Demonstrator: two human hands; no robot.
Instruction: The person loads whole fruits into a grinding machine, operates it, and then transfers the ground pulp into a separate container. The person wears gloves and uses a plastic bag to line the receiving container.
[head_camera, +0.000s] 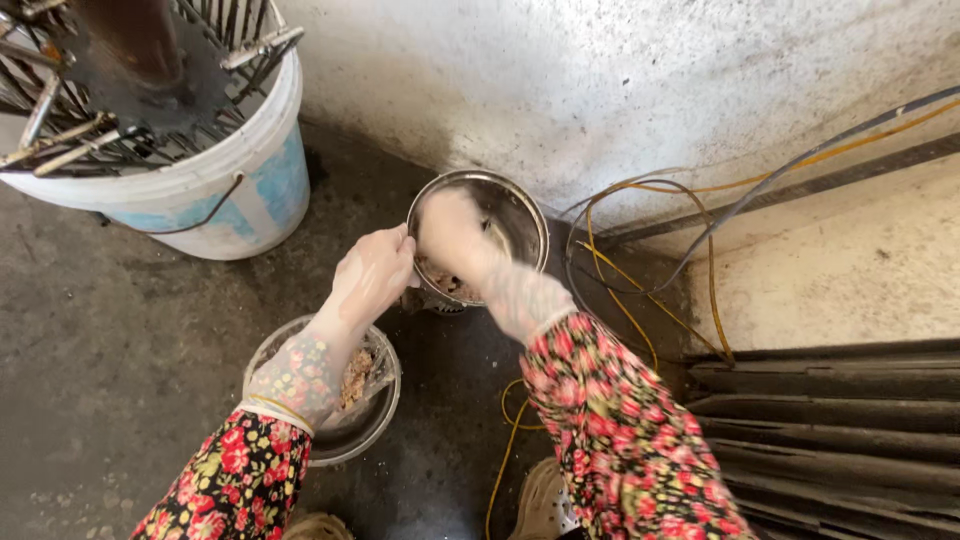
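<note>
Surroundings: a dark, stained concrete floor (120, 330) meets a rough whitewashed wall (620, 90) at the top of the view.
Bucket: a large white plastic bucket with pale blue panels and a wire handle (250, 190) stands at the upper left, well apart from the hands; a rusty metal frame of spokes around a brown post (130, 70) sits in its mouth.
Cables: thin yellow and grey cables (650, 250) loop over the floor just right of the steel pot, and one yellow strand runs down between the person's feet.
Right edge: dark ribbed metal slats (830, 430) lie along the lower right, beside a pale concrete slab (850, 270).
Pot: a round shiny steel pot (520, 215) stands on the floor against the wall, holding a brownish minced mass (445, 283) at the bottom.
Right hand: the right hand (455, 235), in a thin clear glove, reaches down inside the pot and hides much of the inside; it is blurred, so I cannot tell whether its fingers are apart or closed on anything.
Left hand: the left hand (372, 275), also gloved, is closed on the near left rim of the pot, thumb side up.
Bowl: a clear glass bowl (385, 405) with more of the brownish mass rests on the floor under the left forearm, just beside the pot.
Sleeves: black sleeves with red and yellow flowers (620, 430) cover both arms.
</note>
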